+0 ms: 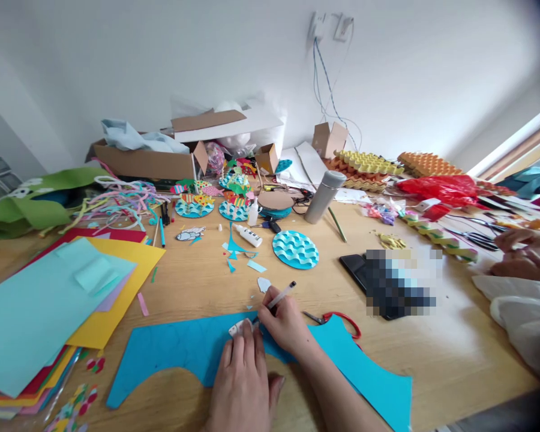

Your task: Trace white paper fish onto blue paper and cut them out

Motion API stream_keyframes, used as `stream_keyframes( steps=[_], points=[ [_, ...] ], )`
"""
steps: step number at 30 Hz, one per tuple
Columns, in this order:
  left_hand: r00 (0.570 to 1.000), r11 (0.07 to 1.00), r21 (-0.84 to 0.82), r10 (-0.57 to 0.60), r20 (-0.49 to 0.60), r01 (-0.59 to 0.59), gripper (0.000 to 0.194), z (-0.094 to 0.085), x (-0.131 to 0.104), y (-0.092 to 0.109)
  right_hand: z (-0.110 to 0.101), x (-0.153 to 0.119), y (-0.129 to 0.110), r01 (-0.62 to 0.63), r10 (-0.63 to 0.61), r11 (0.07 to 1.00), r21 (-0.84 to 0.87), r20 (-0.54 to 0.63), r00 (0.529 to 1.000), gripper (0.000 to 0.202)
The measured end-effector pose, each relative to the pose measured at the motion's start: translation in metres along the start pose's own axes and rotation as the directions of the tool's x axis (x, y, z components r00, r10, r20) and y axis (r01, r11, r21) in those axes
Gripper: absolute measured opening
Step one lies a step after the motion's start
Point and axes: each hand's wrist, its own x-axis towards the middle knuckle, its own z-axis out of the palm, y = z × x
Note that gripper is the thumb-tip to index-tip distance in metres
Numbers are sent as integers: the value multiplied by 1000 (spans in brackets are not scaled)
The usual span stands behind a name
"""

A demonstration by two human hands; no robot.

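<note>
A large blue paper with curved cut-outs lies on the table in front of me. My left hand rests on it, fingers close together, pressing down a small white paper cut-out. A pen is pinched in my right hand, its lower end at the edge of the white cut-out; the tip is hidden by my fingers. Red-handled scissors lie partly under the blue paper, right of my right hand. A smaller white scrap sits just beyond my hands.
Coloured paper sheets are stacked at left. Beyond my hands are a wavy blue disc, a glue bottle and a grey flask. A phone lies right. Another person's hands are at the right edge.
</note>
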Motion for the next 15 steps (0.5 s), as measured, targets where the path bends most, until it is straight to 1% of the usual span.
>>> stream_keyframes(
  steps=[3,9,15],
  points=[
    [999,999,32,36,-19,-36,55,0,0,-2,0,0,0,-2,2,1000,10,7,1000,12],
    [999,998,43,41,-31,-40,54,0,-1,-3,-1,-1,-3,-19,19,1000,13,31,999,10],
    [999,999,12,41,-22,-41,53,2,-2,-4,-2,0,-4,-24,23,999,22,38,999,9]
  ],
)
